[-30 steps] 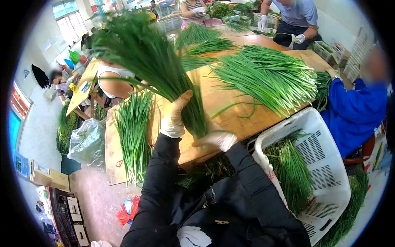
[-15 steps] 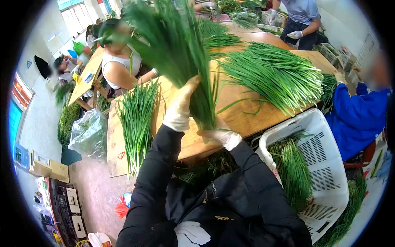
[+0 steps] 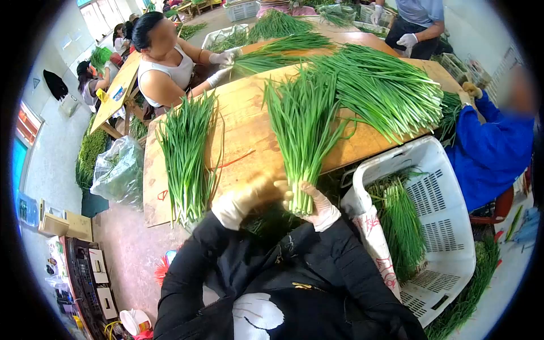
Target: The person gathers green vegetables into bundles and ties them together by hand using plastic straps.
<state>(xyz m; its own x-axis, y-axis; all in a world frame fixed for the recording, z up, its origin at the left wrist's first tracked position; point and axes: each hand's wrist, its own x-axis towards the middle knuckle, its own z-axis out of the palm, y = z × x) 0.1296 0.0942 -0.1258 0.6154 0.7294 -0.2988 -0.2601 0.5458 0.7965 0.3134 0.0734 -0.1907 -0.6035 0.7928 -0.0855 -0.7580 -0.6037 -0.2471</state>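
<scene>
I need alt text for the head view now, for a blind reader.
A gloved right hand grips a bunch of green stalks by its pale ends at a wooden table, the left hand beside it. A smaller pile lies left, a larger pile right.

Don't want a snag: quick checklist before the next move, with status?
1. Right hand gripping bunch near its stem ends: ok.
2. Left hand touching bunch: cannot tell, blurred.
3. Bunch apart from left pile: ok, bare table between.
4. Bunch leaves clear of right pile: not ok, they overlap in view.
5. Co-workers' hands off bunch: ok.
</scene>
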